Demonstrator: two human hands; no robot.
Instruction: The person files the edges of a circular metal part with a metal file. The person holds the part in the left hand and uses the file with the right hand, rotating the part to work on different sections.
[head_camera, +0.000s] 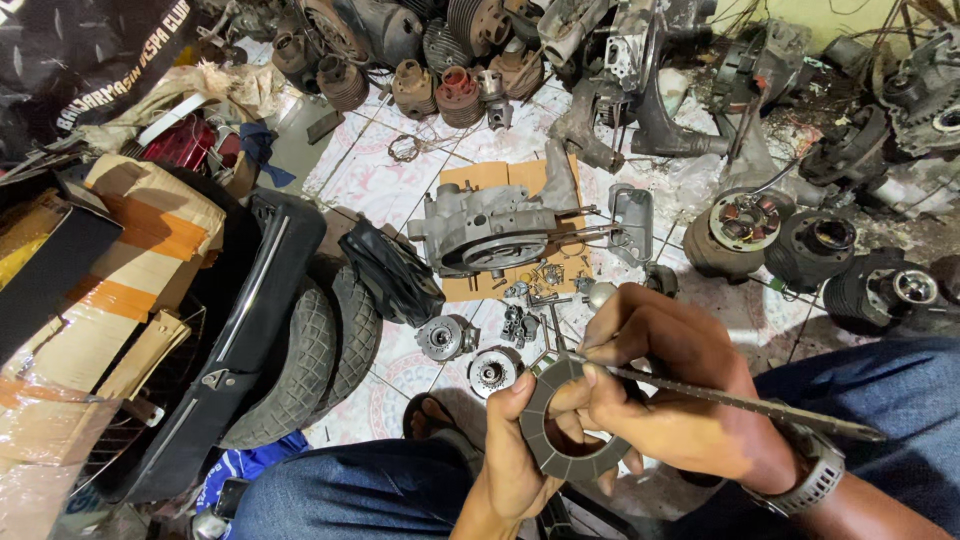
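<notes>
A flat grey friction ring is pinched at its upper edge by the thumb and curled fingers of the left hand. A thin metal rod is gripped by the closed fingers of the right hand, its tip laid on the ring just beside the left thumb. Beyond the fingers, an engine casing is seen on cardboard, with two small round hubs nearer.

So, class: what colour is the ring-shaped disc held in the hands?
Dark grey disc, seen best in the head view.
</notes>
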